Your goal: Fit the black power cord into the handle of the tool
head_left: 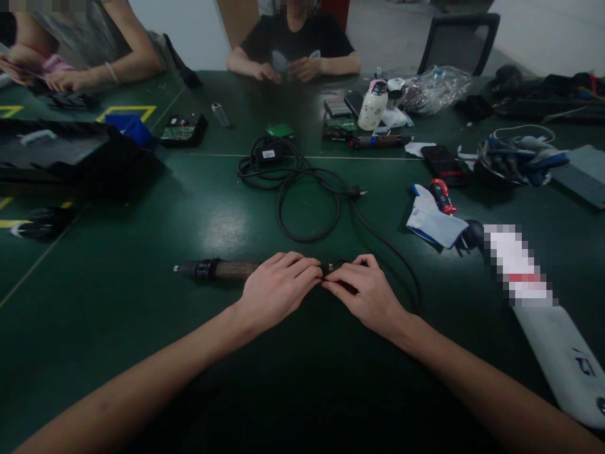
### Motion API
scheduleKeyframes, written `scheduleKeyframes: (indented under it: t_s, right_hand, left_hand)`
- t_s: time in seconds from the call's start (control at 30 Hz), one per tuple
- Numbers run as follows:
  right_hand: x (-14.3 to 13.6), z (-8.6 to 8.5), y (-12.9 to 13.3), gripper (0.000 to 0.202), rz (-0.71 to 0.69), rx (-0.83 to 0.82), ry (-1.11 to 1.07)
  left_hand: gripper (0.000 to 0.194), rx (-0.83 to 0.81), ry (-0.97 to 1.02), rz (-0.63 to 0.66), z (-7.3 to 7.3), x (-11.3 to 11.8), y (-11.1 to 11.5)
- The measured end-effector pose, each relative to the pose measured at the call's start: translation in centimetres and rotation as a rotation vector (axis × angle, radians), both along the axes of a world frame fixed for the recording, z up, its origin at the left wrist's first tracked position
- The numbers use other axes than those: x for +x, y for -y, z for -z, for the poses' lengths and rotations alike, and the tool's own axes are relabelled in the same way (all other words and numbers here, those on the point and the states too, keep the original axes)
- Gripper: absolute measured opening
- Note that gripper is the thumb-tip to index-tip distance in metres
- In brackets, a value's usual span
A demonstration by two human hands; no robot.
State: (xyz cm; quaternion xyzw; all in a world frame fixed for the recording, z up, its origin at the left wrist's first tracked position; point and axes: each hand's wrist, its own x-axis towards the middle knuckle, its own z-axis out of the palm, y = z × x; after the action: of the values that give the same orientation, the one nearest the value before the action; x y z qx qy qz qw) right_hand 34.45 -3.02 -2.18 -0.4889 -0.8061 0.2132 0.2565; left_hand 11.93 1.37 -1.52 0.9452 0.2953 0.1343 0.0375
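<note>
A brown and black electric screwdriver (231,270) lies lengthwise on the green table, its narrow tip pointing left. My left hand (278,287) is closed over its rear part. Close beside it, my right hand (371,293) pinches the end of a black cord, right at the back of the screwdriver. Fingers cover the joint there, so I cannot tell whether the cord is plugged in. A black power cable (309,241) lies in loops beyond my hands, with a labelled adapter (268,153) and a plug (358,192). One strand runs down behind my right wrist.
To the right are a red-handled screwdriver (442,194), a white-and-blue glove (432,219) and a long white object (562,359). Bottles (373,107), a phone (442,162) and circuit boards (280,130) stand farther back. A black tray (61,151) is left. Two people sit opposite.
</note>
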Motion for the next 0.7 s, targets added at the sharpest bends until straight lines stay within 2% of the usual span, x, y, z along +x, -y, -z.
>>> scheduleKeyframes:
  t_s: [0.17,0.33,0.53,0.7]
  right_hand:
    - [0.2,-1.0,0.4,0.016,0.068,0.107,0.039]
    - [0.9,-0.9,0.9,0.02,0.085,0.255,0.062]
    - [1.1,-0.7,0.9,0.03,0.118,0.309,0.028]
    - [1.4,-0.9,0.6,0.035,0.179,0.24,0.039]
  left_hand:
    - [0.02,-0.018,-0.017,-0.05,-0.2,-0.3,-0.8]
    - [0.024,-0.029,-0.028,-0.208,0.0,-2.1,-3.3]
    - [0.027,-0.006,-0.081,-0.449,-0.4,-5.8,-6.9]
    - [0.04,0.03,-0.168,-0.723,-0.8,-10.5,-10.1]
